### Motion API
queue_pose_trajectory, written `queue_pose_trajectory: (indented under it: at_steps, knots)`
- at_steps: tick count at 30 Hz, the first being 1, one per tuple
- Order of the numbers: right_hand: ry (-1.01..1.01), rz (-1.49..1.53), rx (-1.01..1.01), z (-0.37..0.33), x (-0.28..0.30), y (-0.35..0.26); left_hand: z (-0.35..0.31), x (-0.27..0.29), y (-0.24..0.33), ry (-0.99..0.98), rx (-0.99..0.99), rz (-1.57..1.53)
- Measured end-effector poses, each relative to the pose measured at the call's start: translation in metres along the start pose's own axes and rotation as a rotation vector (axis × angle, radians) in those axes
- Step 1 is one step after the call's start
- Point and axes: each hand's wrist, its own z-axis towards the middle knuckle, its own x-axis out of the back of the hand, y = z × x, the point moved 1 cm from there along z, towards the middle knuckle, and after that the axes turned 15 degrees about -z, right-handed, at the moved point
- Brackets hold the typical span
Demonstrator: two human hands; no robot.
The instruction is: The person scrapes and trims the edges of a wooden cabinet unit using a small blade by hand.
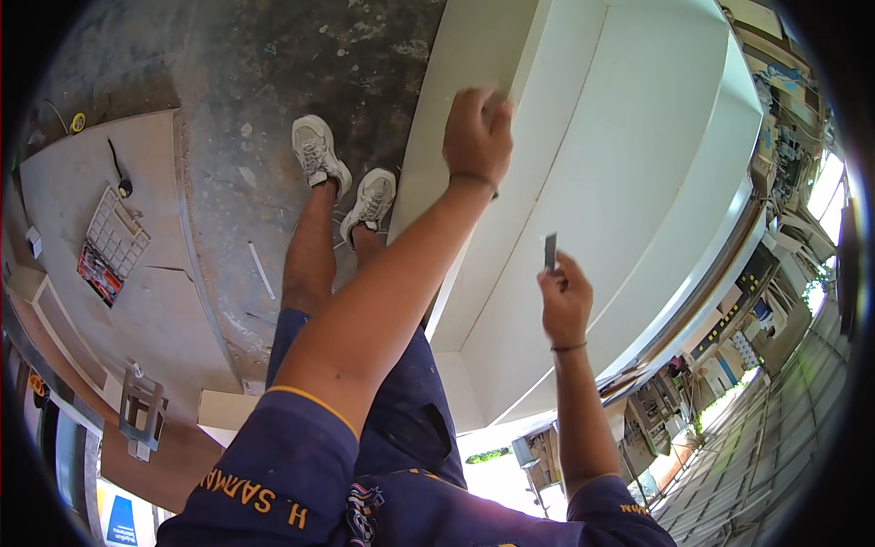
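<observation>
My left hand (478, 139) is closed above the pale front edge of a large white cabinet-like box (629, 128). The fingertips are blurred, and I cannot make out what they hold, if anything. Lower and to the right, my right hand (566, 305) pinches a small flat grey strip (550, 251) between thumb and fingers. The strip points upward, in front of the white inner panel, and whether it touches the panel is not clear.
To the left stands a board-topped table (169, 219) bearing a calendar-like sheet (114, 246) and a black tape measure (125, 188). A yellow tape roll (78, 122) lies beyond. My shoes (369, 201) stand on stained concrete, near a thin white strip (262, 270).
</observation>
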Motion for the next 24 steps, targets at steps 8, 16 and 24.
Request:
queue_pose_trajectory:
  at_steps: [8,16,24]
  knots:
    - [0.296,-0.529,0.792,0.15,0.006,-0.12,-0.112,0.064,-0.007,-0.158,0.009,0.018]
    - [0.559,-1.542,1.131,0.232,0.005,-0.214,-0.24,0.146,-0.015,-0.25,0.134,0.172]
    - [-0.129,-1.209,1.124,-0.01,-0.117,-0.024,-0.29,0.194,-0.032,-0.373,0.415,0.152]
